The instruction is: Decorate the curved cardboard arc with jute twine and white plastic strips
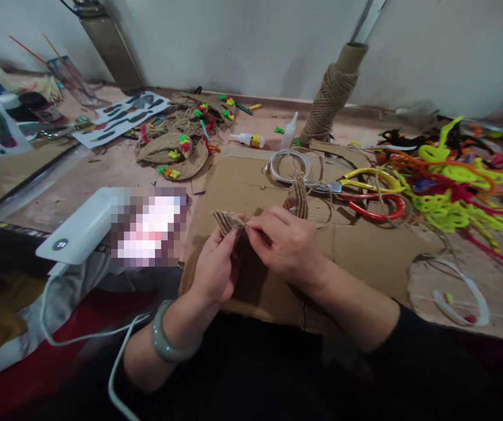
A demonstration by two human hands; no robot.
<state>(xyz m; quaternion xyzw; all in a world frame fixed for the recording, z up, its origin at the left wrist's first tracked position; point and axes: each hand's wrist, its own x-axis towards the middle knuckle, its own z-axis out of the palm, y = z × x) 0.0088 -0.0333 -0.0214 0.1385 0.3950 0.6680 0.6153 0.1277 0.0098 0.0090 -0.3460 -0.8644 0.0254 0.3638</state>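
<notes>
Rough jute-wound piece [228, 220] over matt corrugated cardboard sheet [357, 245]; fuzzy pipe cleaners [448, 193] nearby.

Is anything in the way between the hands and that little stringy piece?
No, nothing visible. The left hand and right hand both pinch the twine piece, just above the cardboard. The scissors lie apart, farther back on the right.
</notes>
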